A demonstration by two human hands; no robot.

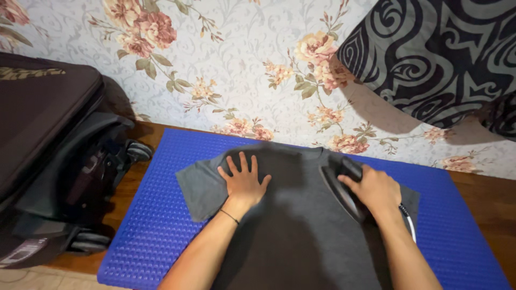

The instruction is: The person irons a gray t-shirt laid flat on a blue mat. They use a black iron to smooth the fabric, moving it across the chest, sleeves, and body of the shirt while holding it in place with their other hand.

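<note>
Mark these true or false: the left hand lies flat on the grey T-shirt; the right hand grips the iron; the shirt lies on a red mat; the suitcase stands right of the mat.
1. The left hand lies flat on the grey T-shirt. True.
2. The right hand grips the iron. True.
3. The shirt lies on a red mat. False: the mat is blue.
4. The suitcase stands right of the mat. False: the suitcase is on its left.

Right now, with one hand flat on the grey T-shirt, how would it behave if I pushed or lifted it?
The grey T-shirt is probably floppy: it lies flat, following the blue mat. It likely bunches if pushed, which may be why the left hand presses it flat. Lifted, it would likely drape, and feel light beside the iron under the right hand.
</note>
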